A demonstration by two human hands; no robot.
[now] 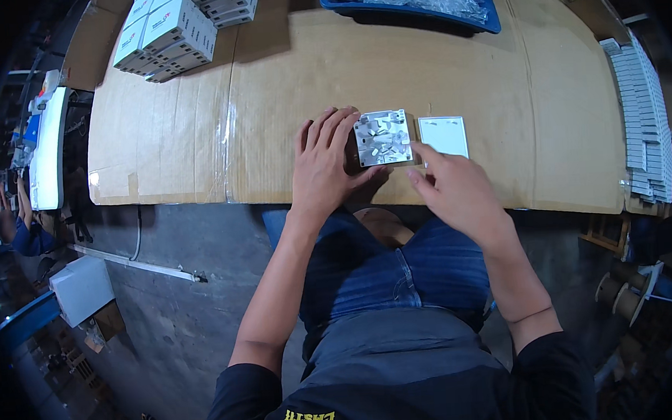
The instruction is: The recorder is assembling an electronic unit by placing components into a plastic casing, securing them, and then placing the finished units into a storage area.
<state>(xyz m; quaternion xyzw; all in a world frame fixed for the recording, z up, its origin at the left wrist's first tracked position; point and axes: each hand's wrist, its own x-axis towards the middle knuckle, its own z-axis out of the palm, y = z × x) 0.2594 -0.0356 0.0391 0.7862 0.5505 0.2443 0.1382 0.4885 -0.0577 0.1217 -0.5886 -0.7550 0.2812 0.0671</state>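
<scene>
A small square white plastic box (pixel 382 138), its inside filled with light and grey moulded parts, lies face up near the table's front edge. Around its left side is my left hand (pixel 323 161), closed on it with fingertips at the upper left corner and thumb by the lower edge. At the right edge of the box, the index fingertip of my right hand (pixel 458 191) touches or nearly touches it. That hand's thumb is apart from the index finger, and nothing shows between them. Just right of the box lies a flat white square cover (pixel 444 137).
The tabletop is covered with brown cardboard (pixel 282 82). White boxes (pixel 175 35) are stacked at the far left. A blue tray (pixel 416 9) of clear plastic bags stands at the back. White pieces (pixel 642 122) are piled at the right edge. A person (pixel 29 229) is at the far left.
</scene>
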